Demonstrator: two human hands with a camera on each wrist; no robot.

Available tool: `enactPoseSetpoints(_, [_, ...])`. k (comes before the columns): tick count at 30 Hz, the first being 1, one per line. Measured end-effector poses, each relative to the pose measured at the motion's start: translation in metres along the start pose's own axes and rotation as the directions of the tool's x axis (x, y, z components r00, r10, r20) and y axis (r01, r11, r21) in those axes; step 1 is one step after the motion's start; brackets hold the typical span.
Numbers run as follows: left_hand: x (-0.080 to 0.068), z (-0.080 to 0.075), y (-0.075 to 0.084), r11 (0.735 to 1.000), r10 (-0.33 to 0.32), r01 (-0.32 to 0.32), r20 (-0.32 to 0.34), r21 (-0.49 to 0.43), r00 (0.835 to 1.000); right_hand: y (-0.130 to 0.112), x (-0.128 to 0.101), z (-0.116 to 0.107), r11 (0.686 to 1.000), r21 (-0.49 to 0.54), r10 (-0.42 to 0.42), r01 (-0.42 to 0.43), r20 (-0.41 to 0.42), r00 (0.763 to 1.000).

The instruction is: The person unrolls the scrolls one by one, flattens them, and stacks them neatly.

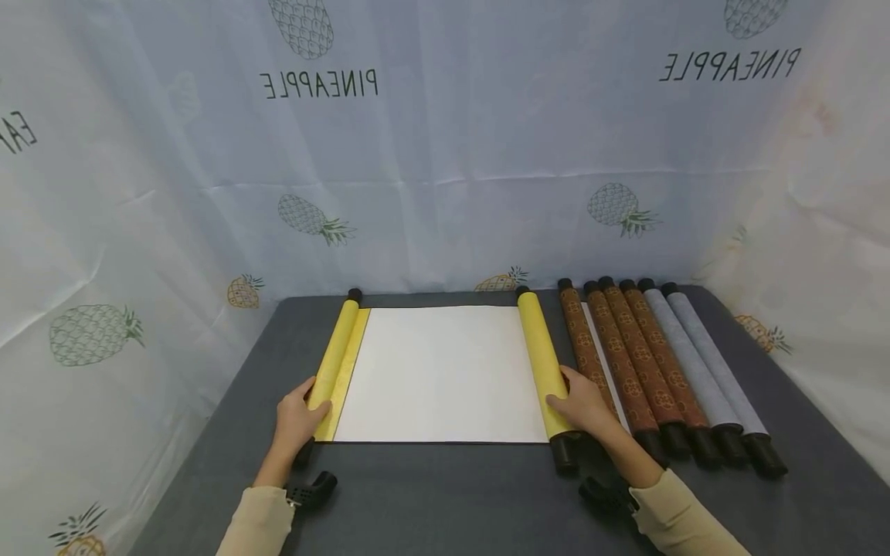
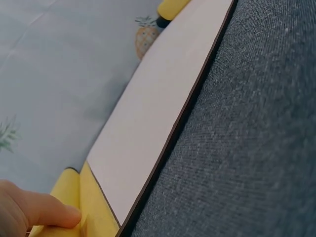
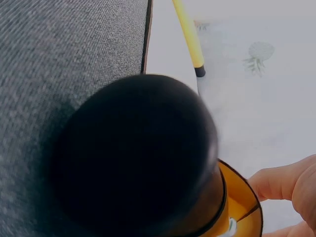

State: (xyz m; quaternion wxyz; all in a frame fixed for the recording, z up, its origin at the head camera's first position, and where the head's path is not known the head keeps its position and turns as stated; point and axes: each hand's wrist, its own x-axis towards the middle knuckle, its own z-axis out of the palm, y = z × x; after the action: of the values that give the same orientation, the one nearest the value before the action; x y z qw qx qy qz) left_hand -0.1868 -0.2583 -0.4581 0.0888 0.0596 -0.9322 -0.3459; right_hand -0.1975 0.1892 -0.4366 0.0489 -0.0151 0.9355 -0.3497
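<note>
A yellow hanging scroll lies partly unrolled on the dark grey table, its blank white sheet (image 1: 445, 371) spread between two rolls. My left hand (image 1: 299, 417) grips the thin left roll (image 1: 338, 332) near its close end; in the left wrist view the thumb (image 2: 54, 212) lies on the yellow cloth. At the other side, my right hand (image 1: 584, 401) holds the thicker right roll (image 1: 538, 347), with the thumb on its top. The black end knob (image 3: 138, 153) of that roll fills much of the right wrist view, hiding part of the sheet.
To the right of the scroll lie several rolled brown patterned scrolls (image 1: 629, 355) and two grey-blue ones (image 1: 716, 363), side by side with black knobs. The right forearm passes over their near ends. A pineapple-print curtain (image 1: 445, 154) hangs behind and beside the table (image 1: 431, 502).
</note>
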Motion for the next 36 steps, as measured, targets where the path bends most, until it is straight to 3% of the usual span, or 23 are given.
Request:
enactPoseSetpoints(7, [0.001,-0.006,-0.007,1.000,0.006,-0.006,-0.006,0.010,1.000,-0.003,-0.002,0.001,1.000,-0.003,-0.015,0.015,-0.034,0.999])
enactPoseSetpoints(15, [0.001,-0.012,-0.013,1.000,-0.012,0.012,-0.003,0.027,1.000,-0.004,-0.003,0.008,0.994,-0.035,-0.106,0.103,-0.124,0.987])
enactPoseSetpoints(26, [0.000,-0.011,-0.013,1.000,-0.003,0.003,-0.003,0.026,1.000,-0.011,-0.003,0.012,0.974,-0.222,-0.055,0.042,-0.053,0.997])
enactPoseSetpoints(36, [0.000,-0.013,-0.014,0.999,-0.041,0.040,0.035,0.018,0.999,-0.009,-0.004,0.014,0.972,-0.234,-0.037,0.029,-0.032,0.999])
